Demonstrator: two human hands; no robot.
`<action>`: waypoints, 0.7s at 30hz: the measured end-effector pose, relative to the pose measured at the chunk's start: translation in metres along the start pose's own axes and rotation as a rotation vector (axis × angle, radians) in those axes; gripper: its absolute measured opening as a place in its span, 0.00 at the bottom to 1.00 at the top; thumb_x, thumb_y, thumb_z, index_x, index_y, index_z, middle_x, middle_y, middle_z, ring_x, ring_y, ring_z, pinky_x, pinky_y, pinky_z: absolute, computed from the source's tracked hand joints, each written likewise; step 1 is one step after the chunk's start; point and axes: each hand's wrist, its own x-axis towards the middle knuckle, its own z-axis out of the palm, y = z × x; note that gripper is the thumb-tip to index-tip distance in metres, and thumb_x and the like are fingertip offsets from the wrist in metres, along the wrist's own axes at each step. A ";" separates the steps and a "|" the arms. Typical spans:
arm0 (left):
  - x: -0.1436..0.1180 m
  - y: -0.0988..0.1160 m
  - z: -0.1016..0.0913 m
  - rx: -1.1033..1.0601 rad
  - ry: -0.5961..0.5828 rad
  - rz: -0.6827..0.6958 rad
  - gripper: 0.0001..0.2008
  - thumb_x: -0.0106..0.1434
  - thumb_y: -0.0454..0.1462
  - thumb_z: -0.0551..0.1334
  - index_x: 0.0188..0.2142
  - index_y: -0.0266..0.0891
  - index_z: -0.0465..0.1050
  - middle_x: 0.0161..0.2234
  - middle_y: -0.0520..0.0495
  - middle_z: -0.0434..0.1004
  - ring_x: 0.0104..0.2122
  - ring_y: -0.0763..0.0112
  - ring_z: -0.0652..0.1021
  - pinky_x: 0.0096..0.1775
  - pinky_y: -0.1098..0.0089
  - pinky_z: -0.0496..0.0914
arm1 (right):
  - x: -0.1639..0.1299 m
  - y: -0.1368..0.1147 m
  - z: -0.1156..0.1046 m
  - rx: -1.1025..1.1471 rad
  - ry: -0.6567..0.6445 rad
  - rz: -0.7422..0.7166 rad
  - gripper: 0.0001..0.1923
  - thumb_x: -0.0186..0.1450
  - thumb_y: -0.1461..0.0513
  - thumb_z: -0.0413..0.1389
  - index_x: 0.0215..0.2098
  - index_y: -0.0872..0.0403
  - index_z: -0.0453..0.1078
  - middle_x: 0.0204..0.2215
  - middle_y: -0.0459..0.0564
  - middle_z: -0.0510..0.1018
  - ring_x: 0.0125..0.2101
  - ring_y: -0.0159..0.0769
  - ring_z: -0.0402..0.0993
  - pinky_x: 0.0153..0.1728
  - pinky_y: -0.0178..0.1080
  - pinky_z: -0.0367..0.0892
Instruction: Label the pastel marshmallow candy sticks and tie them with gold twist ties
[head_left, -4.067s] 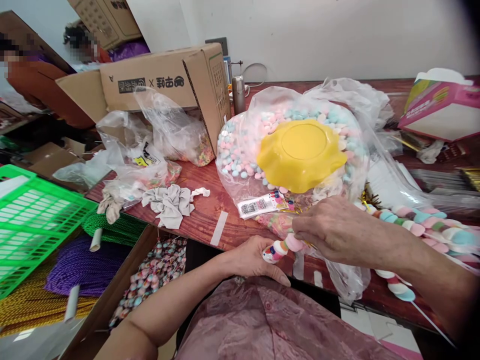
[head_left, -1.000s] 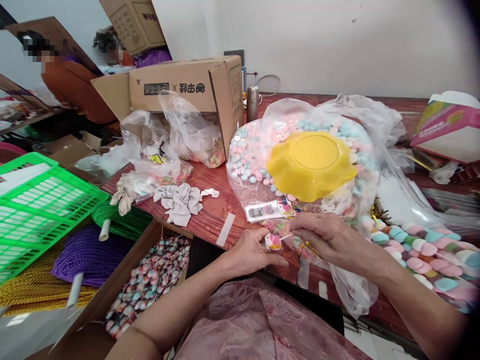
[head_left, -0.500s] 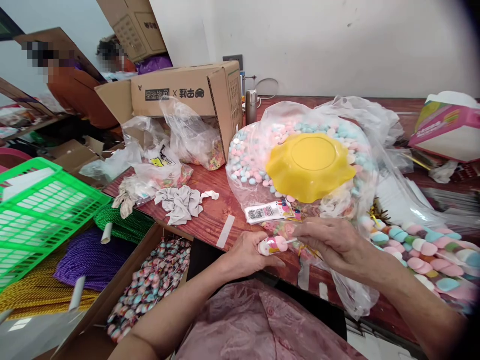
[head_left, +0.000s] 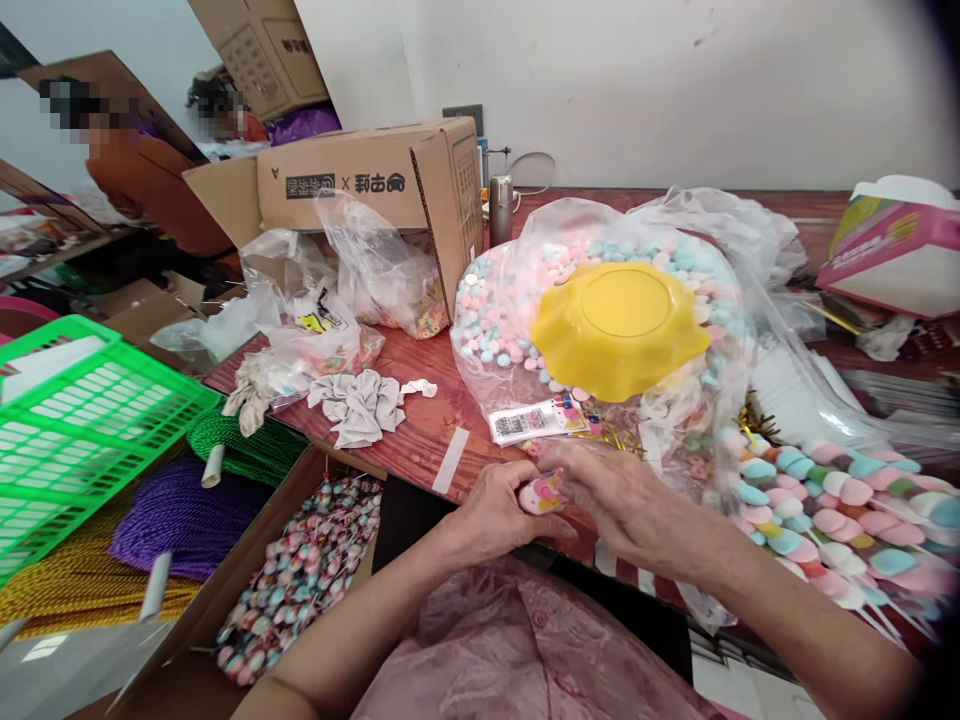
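Note:
My left hand [head_left: 484, 512] is closed around a marshmallow skewer [head_left: 541, 494] in a small printed plastic wrapper. My right hand [head_left: 630, 505] is at the skewer's right end, with its fingers bent against the wrapper; the stick is hidden behind them. Beyond my hands lies a stack of flat printed wrappers [head_left: 534, 422], with gold twist ties [head_left: 619, 437] beside it. A yellow wavy-edged bowl [head_left: 626, 318] rests upside down on a clear bag of pink, blue and white marshmallows [head_left: 499, 318]. More marshmallow skewers [head_left: 840, 510] are piled to the right of my right forearm.
At the back stands an open cardboard box [head_left: 360, 175] with plastic bags at its front. A steel flask [head_left: 501, 212] is beside it. Crumpled grey cloth [head_left: 358, 405] lies left of me. Below are a box of finished skewers [head_left: 300, 575] and a green basket [head_left: 97, 410]. Two people sit far left.
My right hand has moved left along the stick, up against the wrapper's end, and the stick no longer shows. My left hand keeps its hold. The view has shifted slightly.

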 end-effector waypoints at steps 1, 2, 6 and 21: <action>0.000 0.002 -0.003 -0.115 -0.055 -0.034 0.25 0.44 0.43 0.77 0.41 0.37 0.79 0.36 0.47 0.80 0.35 0.67 0.76 0.38 0.71 0.70 | 0.000 0.001 -0.003 0.015 0.010 0.004 0.19 0.66 0.70 0.46 0.53 0.51 0.62 0.45 0.53 0.77 0.45 0.39 0.75 0.44 0.42 0.69; 0.000 0.004 -0.007 -0.239 -0.119 -0.073 0.27 0.43 0.44 0.77 0.42 0.36 0.79 0.36 0.47 0.79 0.34 0.69 0.76 0.37 0.71 0.70 | -0.001 0.002 -0.007 0.024 0.019 0.004 0.19 0.67 0.70 0.45 0.53 0.50 0.61 0.46 0.52 0.77 0.44 0.38 0.75 0.44 0.40 0.69; 0.001 0.009 -0.018 -0.571 -0.197 -0.209 0.23 0.49 0.47 0.75 0.40 0.34 0.80 0.30 0.47 0.78 0.26 0.77 0.74 0.30 0.75 0.66 | 0.002 0.003 -0.020 0.011 0.055 0.006 0.15 0.70 0.67 0.45 0.53 0.50 0.62 0.37 0.48 0.78 0.35 0.34 0.75 0.37 0.36 0.67; 0.011 0.010 -0.001 -0.772 0.476 0.002 0.19 0.46 0.47 0.75 0.25 0.35 0.73 0.18 0.54 0.72 0.16 0.81 0.69 0.21 0.78 0.63 | 0.009 0.003 0.015 0.220 0.696 0.390 0.20 0.66 0.56 0.58 0.55 0.48 0.67 0.40 0.49 0.77 0.29 0.34 0.72 0.31 0.38 0.70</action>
